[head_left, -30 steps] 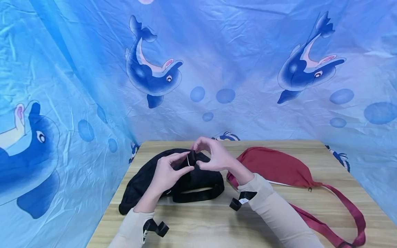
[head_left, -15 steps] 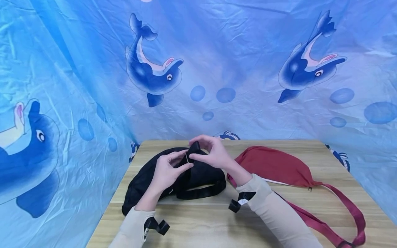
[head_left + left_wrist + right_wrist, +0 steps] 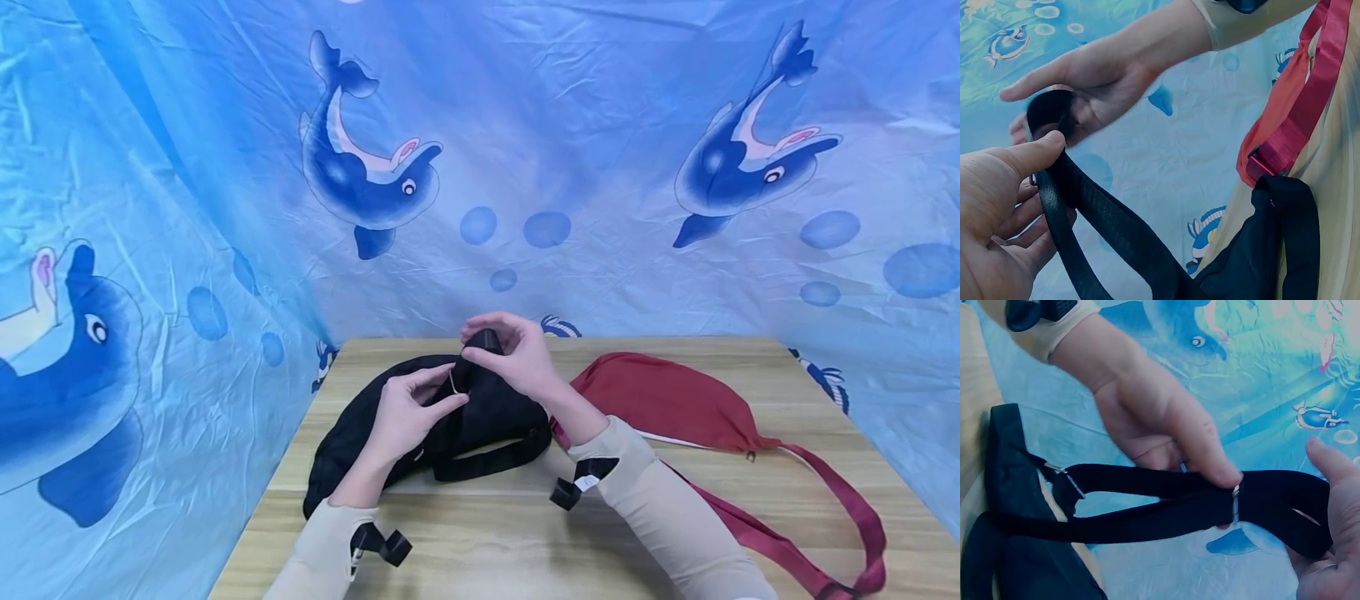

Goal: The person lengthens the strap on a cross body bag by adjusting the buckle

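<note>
1. Left hand (image 3: 405, 417): thumb and fingers pinch the black strap at its metal slider (image 3: 1235, 506).
2. Right hand (image 3: 528, 358): fingers curled round the looped end of the black strap (image 3: 1116, 481), past the slider. Right wrist view has that thumb standing off the strap.
3. Strap is held up off the bench (image 3: 480, 542) in two runs, with a gap between them, leading down to the black bag (image 3: 360, 425).
4. A second metal fitting (image 3: 1074, 481) sits on the strap near the bag end.
5. Black bag lies on the bench, left of middle, under and behind the hands. Another strap section loops along its near side.
6. Red bag (image 3: 667, 400) lies on the bench to the right, just beside the black one; can't tell if they touch.
7. Red strap (image 3: 767, 546) loops out toward the near right part of the bench.
8. Blue dolphin-print sheet (image 3: 600, 108) hangs behind.
</note>
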`<state>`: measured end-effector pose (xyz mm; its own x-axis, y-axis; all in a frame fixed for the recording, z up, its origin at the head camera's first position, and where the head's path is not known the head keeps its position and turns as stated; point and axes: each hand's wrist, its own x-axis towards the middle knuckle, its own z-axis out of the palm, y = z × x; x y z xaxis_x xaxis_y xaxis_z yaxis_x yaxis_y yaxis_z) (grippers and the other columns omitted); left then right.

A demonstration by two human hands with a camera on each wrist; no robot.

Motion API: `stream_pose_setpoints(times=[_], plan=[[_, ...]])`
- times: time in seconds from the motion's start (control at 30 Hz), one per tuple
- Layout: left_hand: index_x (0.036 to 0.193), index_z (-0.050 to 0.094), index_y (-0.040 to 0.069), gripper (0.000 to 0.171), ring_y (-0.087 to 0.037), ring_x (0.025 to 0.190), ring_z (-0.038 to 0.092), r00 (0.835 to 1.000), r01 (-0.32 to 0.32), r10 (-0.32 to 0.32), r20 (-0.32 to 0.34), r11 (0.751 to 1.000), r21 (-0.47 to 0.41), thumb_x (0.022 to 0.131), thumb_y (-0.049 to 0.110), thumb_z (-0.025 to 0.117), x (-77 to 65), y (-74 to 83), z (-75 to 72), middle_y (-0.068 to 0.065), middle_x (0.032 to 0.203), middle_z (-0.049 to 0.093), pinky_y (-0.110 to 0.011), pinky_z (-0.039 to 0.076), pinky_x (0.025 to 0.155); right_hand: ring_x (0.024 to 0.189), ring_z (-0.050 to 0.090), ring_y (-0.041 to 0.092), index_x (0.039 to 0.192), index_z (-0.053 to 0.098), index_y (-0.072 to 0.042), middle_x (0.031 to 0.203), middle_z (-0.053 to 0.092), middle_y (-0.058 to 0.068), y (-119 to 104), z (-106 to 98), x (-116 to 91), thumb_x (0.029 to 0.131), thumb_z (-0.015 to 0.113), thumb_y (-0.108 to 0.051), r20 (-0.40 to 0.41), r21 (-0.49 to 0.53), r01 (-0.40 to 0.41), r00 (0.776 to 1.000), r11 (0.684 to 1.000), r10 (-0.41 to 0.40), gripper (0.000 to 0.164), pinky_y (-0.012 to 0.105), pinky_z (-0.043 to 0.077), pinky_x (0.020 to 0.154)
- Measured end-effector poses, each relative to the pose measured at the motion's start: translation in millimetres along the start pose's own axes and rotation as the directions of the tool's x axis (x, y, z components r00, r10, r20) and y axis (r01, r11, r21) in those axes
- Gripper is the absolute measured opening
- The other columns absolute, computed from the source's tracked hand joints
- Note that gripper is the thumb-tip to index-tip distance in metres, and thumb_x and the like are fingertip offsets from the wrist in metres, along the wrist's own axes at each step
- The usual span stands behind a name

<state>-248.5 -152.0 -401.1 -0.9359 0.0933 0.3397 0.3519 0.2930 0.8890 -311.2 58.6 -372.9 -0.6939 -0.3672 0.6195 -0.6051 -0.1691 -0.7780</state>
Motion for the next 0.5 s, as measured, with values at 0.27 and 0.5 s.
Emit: stream_pose_setpoints(times=[0.27, 0.5], plan=[[0.133, 0.075, 0.009, 0.049, -0.025, 0.129, 0.07, 0.999, 0.034, -0.034, 0.015, 0.999, 0.007, 0.088, 0.018, 0.089, -1.5, 2.2, -2.3, -0.012, 0.136, 0.074, -0.033, 0.057, 0.107, 0.101, 0.076, 0.013, 0.121, 0.072, 0.004, 0.117, 0.074, 0.029, 4, 0, -3, 0.088, 0.084, 0.003, -0.016, -0.027, 0.003, 1.0, 1.0, -0.003, 0.036, 0.024, 0.062, 0.086], [0.135, 0.073, 0.006, 0.047, -0.026, 0.128, 0.07, 0.998, 0.039, -0.041, -0.037, 0.999, -0.037, 0.091, 0.015, 0.086, -2.3, 15.4, -13.1, -0.014, 0.134, 0.075, -0.03, 0.056, 0.107, 0.116, 0.073, 0.014, 0.133, 0.065, 0.007, 0.128, 0.073, 0.024, 38, 16, -37, 0.085, 0.085, 0.005, 0.042, 0.05, -0.152, 0.988, 0.987, 0.15, 0.052, 0.026, 0.058, 0.104]])
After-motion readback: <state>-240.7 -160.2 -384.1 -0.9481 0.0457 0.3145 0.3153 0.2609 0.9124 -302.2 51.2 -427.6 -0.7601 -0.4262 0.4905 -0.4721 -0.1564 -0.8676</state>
